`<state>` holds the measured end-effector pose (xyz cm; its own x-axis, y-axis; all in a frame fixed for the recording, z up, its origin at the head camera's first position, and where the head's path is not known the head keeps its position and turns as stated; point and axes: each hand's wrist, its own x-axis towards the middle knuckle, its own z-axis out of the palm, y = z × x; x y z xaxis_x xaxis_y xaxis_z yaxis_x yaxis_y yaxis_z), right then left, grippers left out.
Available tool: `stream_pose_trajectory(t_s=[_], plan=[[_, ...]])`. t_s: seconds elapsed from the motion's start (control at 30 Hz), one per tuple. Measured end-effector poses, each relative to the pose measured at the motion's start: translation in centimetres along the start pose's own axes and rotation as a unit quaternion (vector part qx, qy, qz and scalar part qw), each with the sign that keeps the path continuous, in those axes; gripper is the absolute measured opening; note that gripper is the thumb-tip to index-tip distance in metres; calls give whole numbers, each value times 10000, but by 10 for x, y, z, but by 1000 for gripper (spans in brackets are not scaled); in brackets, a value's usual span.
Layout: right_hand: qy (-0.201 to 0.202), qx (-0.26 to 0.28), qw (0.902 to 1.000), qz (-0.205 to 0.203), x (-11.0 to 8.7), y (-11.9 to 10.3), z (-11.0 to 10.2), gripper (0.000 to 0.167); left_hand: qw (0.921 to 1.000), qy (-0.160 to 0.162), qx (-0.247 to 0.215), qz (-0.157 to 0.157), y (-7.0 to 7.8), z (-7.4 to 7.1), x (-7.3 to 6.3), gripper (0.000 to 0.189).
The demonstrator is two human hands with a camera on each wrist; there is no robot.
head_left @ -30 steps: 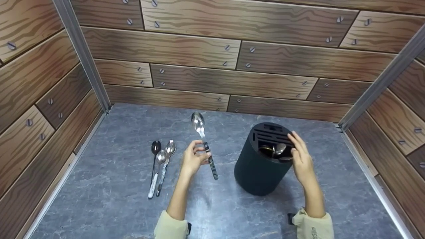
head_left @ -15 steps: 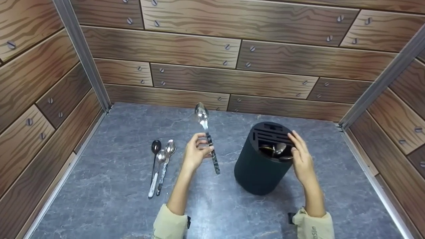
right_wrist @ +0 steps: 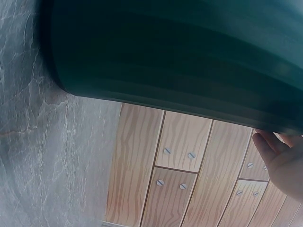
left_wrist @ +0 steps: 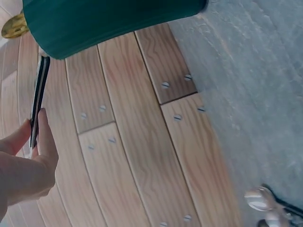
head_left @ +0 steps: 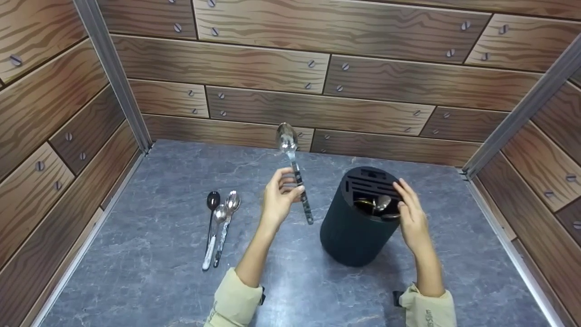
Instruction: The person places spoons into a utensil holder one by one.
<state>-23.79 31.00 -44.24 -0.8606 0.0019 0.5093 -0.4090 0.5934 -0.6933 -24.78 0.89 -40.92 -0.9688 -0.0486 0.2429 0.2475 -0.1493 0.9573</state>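
Observation:
My left hand (head_left: 279,200) pinches a metal spoon (head_left: 287,137) by its dark patterned handle, bowl end up, above the table. In the left wrist view the handle (left_wrist: 40,85) sits between thumb and fingers. To the right stands a dark green cylindrical utensil holder (head_left: 356,236) with a black slotted top. Its front opening contains several shiny metal pieces (head_left: 383,203), one of them gold-coloured; their full shapes are hidden. My right hand (head_left: 414,222) rests against the holder's right upper rim with its fingers extended. The right wrist view shows those fingertips (right_wrist: 264,144) touching the holder's side.
On the grey marbled table (head_left: 136,254), left of my left hand, lie a black spoon (head_left: 213,201), a white-handled spoon (head_left: 209,254) and a spoon with a patterned handle (head_left: 223,238), side by side. Wood-print walls (head_left: 254,72) enclose the back and both sides.
My left hand has raised the spoon and carried it to the right and away from me, closer to the holder. The right hand and the holder have stayed in place.

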Motion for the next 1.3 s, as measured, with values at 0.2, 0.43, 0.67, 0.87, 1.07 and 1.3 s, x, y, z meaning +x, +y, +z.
stream_pose_trajectory(t_s=[0.2,0.43,0.67,0.87,1.07,1.3], plan=[[-4,-45,10000,25,-1,1,0,41,9986,99,-12,516,9,17,-1,39],[8,-48,10000,-32,0,0,-1,41,9943,158,2,1054,23,37,2,38],[-3,-76,10000,-36,0,0,-2,41,9891,23,-44,1474,40,60,3,35],[3,-50,10000,-33,0,1,0,41,9857,-68,102,1679,47,75,0,34],[35,-33,10000,-61,1,0,0,41,9855,-192,33,1684,49,85,-4,32],[57,-35,9999,-90,1,1,0,41,9828,-321,-218,1807,45,104,-7,30]])
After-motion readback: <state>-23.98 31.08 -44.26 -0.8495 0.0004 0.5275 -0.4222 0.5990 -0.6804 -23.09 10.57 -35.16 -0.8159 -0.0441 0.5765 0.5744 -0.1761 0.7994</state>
